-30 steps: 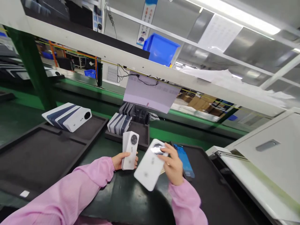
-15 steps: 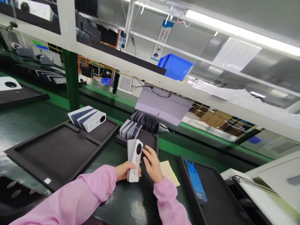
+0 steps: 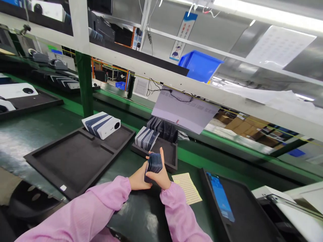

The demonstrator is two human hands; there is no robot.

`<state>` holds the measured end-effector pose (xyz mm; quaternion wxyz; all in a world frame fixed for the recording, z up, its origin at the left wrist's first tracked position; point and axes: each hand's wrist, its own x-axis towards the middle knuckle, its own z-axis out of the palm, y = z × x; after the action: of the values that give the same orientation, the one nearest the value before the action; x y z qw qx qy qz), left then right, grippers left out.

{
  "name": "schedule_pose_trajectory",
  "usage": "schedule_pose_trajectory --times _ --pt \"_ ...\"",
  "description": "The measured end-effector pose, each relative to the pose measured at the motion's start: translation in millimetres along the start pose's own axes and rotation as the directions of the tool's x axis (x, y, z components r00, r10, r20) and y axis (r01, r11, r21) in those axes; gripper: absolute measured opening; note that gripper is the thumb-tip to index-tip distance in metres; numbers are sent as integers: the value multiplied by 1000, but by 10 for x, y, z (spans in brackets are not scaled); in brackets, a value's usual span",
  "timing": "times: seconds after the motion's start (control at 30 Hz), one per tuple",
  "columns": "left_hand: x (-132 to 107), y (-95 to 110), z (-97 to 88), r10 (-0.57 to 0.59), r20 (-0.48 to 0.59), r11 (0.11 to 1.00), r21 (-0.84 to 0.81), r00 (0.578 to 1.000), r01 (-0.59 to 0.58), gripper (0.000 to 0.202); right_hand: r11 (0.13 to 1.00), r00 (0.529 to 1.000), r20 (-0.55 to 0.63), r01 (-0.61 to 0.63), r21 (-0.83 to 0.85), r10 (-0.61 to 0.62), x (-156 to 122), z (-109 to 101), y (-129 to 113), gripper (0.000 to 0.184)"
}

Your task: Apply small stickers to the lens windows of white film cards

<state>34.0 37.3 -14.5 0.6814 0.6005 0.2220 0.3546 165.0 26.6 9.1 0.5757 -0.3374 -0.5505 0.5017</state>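
A stack of phone back covers (image 3: pixel 154 162) is held up between my two hands, its dark blue edges fanned in fine layers toward me. My left hand (image 3: pixel 138 178) grips the lower left of the stack. My right hand (image 3: pixel 163 174) is closed round its right side, with the thumb across the front and a finger up behind. Just beyond them, a small black tray (image 3: pixel 166 151) holds a leaning row of white and blue covers (image 3: pixel 146 137) and dark pieces (image 3: pixel 161 129). A yellow sheet of small labels (image 3: pixel 187 189) lies right of my right hand.
To the left, a large black tray (image 3: pixel 73 161) carries a fanned pile of white and blue covers (image 3: pixel 102 124). Another black tray (image 3: pixel 248 208) at the right holds a blue strip (image 3: pixel 220 196). A shelf beam (image 3: pixel 141 69) and a hanging white sheet (image 3: pixel 184 111) cross above the bench.
The stack has turned from its white face with the black camera circle to its dark blue layered edges. My right hand, apart from it before, has closed on it. The view has shifted slightly.
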Motion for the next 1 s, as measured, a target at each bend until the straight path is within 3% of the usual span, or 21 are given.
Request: schedule_pose_trajectory --times 0.07,0.13,0.2,0.3,0.37,0.5,0.57,0.67,0.77,0.87,1.0 --pt "-39 39 22 -78 97 995 -62 992 84 45 999 999 -18 -33 23 33 12 -48 -39 122" --pt "-83 109 56 -126 210 979 -135 970 156 30 997 997 -38 -65 47 67 25 -102 -102 113" --pt "-125 190 98 -146 329 935 -262 933 239 34 991 992 -39 -114 65 117 20 -138 -174 99" --pt "-176 294 148 -170 514 809 -415 841 417 35 979 983 -8 -179 92 181 -18 -141 -288 84" --pt "-202 349 168 -179 520 786 -434 835 439 34 973 980 -13 -193 128 197 -42 -138 -374 82" --pt "-248 440 206 -147 408 780 -513 901 359 51 966 975 -52 -205 157 215 -52 -187 -545 86" --pt "-270 466 226 -156 388 802 -487 909 345 51 969 975 -37 -212 125 218 -63 -225 -606 87" --pt "-300 477 225 -170 383 899 -318 908 302 38 972 976 18 -218 88 217 -126 -259 -666 91" --pt "-311 483 180 -93 372 994 -24 924 109 31 976 975 82 -210 66 204 -239 -265 -722 93" --pt "-299 496 135 -15 428 979 190 904 -73 30 984 976 141 -172 33 166 -338 -259 -784 88" --pt "-284 508 144 69 459 936 277 886 -217 29 987 972 177 -159 26 152 -372 -260 -823 86"
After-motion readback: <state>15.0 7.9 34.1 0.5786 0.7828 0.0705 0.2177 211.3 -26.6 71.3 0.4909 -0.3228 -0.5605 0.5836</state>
